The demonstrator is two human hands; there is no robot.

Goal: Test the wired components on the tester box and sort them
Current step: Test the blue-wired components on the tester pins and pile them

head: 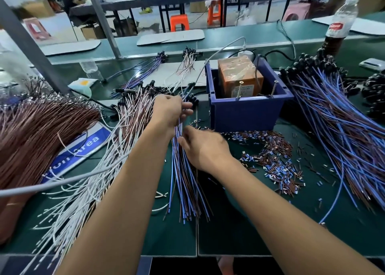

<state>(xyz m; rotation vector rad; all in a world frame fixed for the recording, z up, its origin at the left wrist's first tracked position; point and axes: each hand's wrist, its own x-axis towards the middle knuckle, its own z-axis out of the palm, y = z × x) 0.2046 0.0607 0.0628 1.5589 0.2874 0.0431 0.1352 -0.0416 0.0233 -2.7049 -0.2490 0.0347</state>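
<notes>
Blue-and-brown wire bundle (183, 170) is clamped in the left hand (168, 110); the right hand (205, 147), fingers curled on it, may pull wires loose.

A factory assembly floor. Heaps of wired components (341, 116) cover the green bench (239, 222) around a blue bin (245, 110) holding a tester box (239, 76). Beyond the bin stand more work tables and orange stools (179, 22).
</notes>
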